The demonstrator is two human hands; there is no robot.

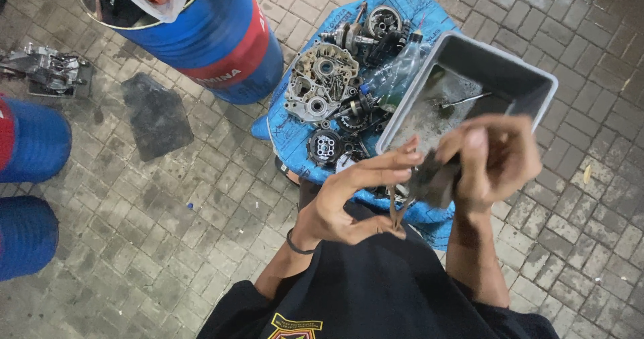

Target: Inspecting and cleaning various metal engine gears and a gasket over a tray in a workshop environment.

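My right hand [498,156] grips a small dark greasy part [435,181] in front of my chest. My left hand [354,198] touches the same part with fingertips spread, and thin brownish strips hang down from it between the hands. Below the hands lies a blue cloth-covered stand [288,137] that carries an engine crankcase half [320,80], gears and a clutch piece [325,146]. A grey plastic tub [530,77] sits at the stand's right side with a metal tool inside.
A blue drum with a red band [221,37] stands at the upper left. Two more blue drums [30,141] line the left edge. An engine assembly [47,69] and a dark mat [155,114] lie on the paved brick ground.
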